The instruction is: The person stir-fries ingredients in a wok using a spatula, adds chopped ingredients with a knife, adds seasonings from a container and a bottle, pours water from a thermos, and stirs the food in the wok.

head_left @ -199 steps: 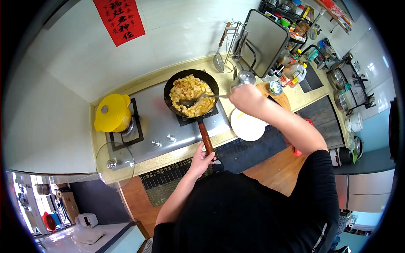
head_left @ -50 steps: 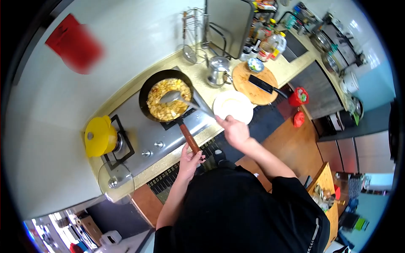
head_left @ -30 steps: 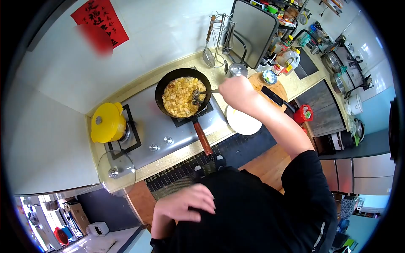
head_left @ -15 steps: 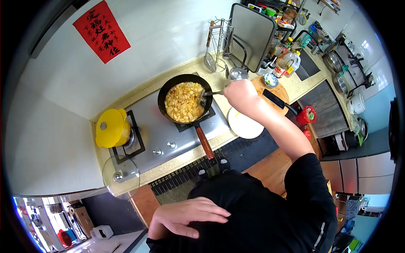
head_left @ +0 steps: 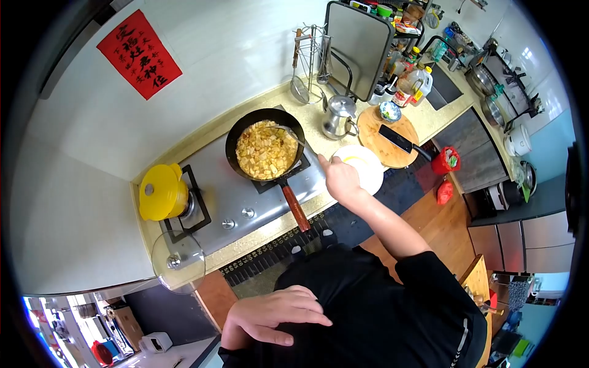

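A dark wok (head_left: 230, 147) on the right burner holds diced pale tofu-like cubes in yellowish sauce. A metal spatula (head_left: 293, 133) lies across the food and the wok's right rim. Its handle runs toward my right hand (head_left: 342, 181), closed around the handle's end; the fingers partly hide the grip. My right hand is in front of a white plate (head_left: 367, 170) with something yellow on it. The wok's wooden handle (head_left: 296, 208) points toward my body, untouched. My left hand (head_left: 279, 314) hovers before my black shirt, fingers stretched out, holding nothing.
A yellow pot (head_left: 162, 191) stands on the left burner, with a glass lid (head_left: 178, 262) by the counter edge. To the right are a metal pitcher (head_left: 338, 116), a cutting board (head_left: 399, 161) with a cleaver (head_left: 396, 138), a small bowl (head_left: 389, 111) and bottles (head_left: 412, 89).
My right hand has moved down and left, from above the pitcher to beside the plate. The spatula has turned and now lies higher across the food. My left hand stays nearly still.
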`<state>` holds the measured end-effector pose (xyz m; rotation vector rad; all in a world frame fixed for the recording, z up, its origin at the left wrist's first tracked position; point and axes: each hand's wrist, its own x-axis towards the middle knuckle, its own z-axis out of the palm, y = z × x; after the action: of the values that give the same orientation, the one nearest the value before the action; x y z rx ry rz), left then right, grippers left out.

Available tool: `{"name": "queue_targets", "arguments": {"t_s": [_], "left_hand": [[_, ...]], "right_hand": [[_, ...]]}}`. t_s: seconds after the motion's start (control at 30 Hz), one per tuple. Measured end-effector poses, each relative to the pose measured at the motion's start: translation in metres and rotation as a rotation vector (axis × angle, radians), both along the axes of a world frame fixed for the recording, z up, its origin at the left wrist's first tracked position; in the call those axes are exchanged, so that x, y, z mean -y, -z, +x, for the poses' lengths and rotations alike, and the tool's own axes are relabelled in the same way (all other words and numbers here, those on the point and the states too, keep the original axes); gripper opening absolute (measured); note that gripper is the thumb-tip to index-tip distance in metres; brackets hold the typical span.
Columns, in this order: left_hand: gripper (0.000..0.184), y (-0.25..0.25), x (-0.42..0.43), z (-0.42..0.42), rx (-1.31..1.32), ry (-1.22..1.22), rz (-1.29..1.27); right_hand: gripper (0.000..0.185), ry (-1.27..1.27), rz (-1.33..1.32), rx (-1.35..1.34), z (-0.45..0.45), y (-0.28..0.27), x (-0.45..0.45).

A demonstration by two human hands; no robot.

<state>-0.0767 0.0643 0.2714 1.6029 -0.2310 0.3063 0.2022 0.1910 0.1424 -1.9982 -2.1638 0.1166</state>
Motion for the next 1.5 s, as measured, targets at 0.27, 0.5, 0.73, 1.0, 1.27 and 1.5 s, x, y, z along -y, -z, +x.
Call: {"name": "queue_targets", "arguments": {"t_s": [0.27, 0.5, 0.73, 1.0, 1.27, 1.5], "left_hand": [[0.060, -0.004, -0.002, 0.020, -0.001, 0.025, 0.030], [0.055, 0.015, -0.009, -0.004, 0.015, 0.056, 0.006], [0.060, 0.043, -0.026, 0.014, 0.084, 0.174, -0.080], [0.078, 0.086, -0.026, 0.027, -0.123, -0.205, -0.460], [0.080, 0.097, -0.016, 0.103, -0.288, -0.163, -0.559], [0.084, 0.096, -0.004, 0.242, -0.351, -0.330, -0.504]], "right_hand": [[0.054, -0.049, 0.133, -0.097, -0.016, 0.059, -0.008], [0.056, 0.020, 0.078, -0.183, -0.023, 0.080, 0.000], [0.048, 0.276, 0.030, -0.412, 0.010, 0.051, 0.056], [0.044, 1.069, -0.189, -1.329, 0.136, 0.184, 0.101], [0.034, 0.739, -0.165, -1.846, 0.152, 0.197, 0.080], [0.045, 0.527, -0.227, -1.945, 0.217, 0.161, 0.150]]}}
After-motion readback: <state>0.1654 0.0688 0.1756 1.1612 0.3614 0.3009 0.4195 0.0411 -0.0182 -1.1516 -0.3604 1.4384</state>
